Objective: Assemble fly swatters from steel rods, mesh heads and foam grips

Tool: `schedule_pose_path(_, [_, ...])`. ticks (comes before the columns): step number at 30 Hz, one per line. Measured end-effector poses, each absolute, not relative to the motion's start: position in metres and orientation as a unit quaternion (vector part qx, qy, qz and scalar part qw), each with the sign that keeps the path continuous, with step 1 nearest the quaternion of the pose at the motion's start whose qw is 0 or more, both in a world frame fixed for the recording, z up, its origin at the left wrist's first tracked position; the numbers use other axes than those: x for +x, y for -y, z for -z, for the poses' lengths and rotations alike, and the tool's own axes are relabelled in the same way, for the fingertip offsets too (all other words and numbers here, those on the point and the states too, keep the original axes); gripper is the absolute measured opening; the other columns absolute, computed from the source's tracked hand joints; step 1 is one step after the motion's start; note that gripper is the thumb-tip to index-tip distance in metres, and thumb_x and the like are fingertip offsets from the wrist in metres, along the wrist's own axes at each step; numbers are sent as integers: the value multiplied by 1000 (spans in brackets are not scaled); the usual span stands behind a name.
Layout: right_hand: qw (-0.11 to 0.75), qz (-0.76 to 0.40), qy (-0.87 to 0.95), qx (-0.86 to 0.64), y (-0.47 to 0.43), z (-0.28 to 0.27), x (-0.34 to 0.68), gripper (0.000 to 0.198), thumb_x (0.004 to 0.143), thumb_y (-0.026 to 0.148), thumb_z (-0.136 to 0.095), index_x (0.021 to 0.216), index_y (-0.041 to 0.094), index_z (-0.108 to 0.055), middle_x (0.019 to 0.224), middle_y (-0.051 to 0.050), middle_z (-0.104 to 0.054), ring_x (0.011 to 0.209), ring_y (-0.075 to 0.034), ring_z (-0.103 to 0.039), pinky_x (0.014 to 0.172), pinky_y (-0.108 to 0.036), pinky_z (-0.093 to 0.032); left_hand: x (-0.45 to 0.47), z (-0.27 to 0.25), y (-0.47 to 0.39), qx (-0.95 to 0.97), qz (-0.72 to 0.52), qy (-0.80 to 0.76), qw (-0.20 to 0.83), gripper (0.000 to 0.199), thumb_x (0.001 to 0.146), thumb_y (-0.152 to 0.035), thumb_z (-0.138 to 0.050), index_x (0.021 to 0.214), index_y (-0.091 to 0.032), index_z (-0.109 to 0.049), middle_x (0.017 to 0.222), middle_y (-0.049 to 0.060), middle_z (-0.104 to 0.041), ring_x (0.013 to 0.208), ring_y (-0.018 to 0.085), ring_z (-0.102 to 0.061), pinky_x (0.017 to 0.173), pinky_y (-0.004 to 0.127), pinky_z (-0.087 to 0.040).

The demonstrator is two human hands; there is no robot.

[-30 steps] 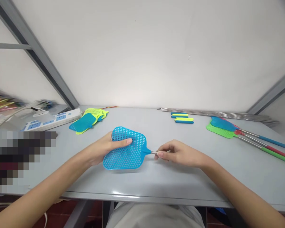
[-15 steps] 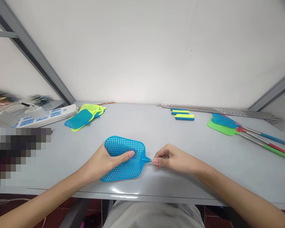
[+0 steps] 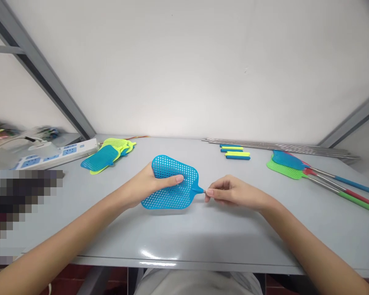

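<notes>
A blue fly swatter head with a perforated mesh is raised a little above the table. My left hand grips it from the left, thumb across the top face and the other fingers hidden beneath. At the right of the head, its narrow neck points toward my right hand. Thumb and fingertips there pinch a small metal piece at the neck's end; most of that piece is hidden by the fingers.
More swatter heads, blue and yellow, lie stacked at left by a white power strip. Blue and yellow grip tubes and metal rods lie at the back. Swatters with handles rest at right. A metal frame post stands at left.
Both hands have moved up and slightly right in the picture, carrying the blue swatter head and the metal piece with them. My grip on each looks the same.
</notes>
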State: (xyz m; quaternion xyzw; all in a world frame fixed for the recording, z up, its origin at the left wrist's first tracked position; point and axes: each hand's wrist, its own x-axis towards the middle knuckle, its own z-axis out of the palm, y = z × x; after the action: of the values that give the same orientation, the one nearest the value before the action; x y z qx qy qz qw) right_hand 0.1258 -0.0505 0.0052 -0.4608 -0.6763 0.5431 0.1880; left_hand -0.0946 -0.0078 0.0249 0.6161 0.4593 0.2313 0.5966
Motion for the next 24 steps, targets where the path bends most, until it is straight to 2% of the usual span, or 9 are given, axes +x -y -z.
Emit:
schedule_pose_path(7, [166, -517, 689, -479, 43, -14, 149, 35, 70, 44, -47, 89, 17, -58, 57, 2, -43, 43, -4, -31, 39, -19, -24, -89, -14, -6, 590, -243, -402, 657, 27, 70, -38, -51, 80, -15, -60, 80, 6, -65, 71, 16, -59, 65, 27, -47])
schedule_pose_path(10, [203, -490, 678, -510, 39, -11, 159, 36, 67, 40, -52, 95, 19, -53, 62, 2, -48, 44, -4, -33, 39, -19, -27, -91, -7, -11, 620, -246, -383, 639, 28, 73, -38, -47, 78, -13, -60, 76, 7, -64, 69, 15, -58, 62, 24, -46])
schedule_pose_path(13, [240, -476, 657, -533, 35, -10, 167, 35, 65, 40, -54, 91, 17, -50, 64, 0, -53, 45, -5, -35, 42, -20, -30, -94, -3, -13, 651, -238, -386, 609, 31, 74, -40, -44, 79, -13, -59, 69, 8, -64, 63, 14, -57, 59, 24, -45])
schedule_pose_path(17, [306, -438, 636, -556, 33, -13, 179, 33, 65, 41, -53, 84, 14, -47, 69, -4, -56, 46, -6, -39, 44, -22, -33, -99, -3, -15, 675, -248, -395, 572, 35, 74, -42, -42, 88, -14, -57, 86, 9, -62, 63, 14, -58, 61, 25, -45])
schedule_pose_path(21, [320, -375, 638, -591, 32, -18, 201, 30, 63, 43, -54, 71, 14, -51, 67, -4, -54, 50, -9, -45, 47, -23, -35, -107, 1, -24, 716, -253, -415, 501, 40, 75, -46, -36, 90, -14, -56, 89, 8, -61, 65, 14, -58, 61, 25, -45])
schedule_pose_path(24, [301, -295, 630, -652, 33, -17, 225, 32, 62, 45, -53, 74, 16, -57, 68, -3, -55, 55, -12, -49, 52, -25, -37, -118, 7, -38, 776, -264, -458, 344, 41, 75, -47, -33, 88, -16, -57, 88, 6, -61, 67, 16, -57, 60, 26, -43])
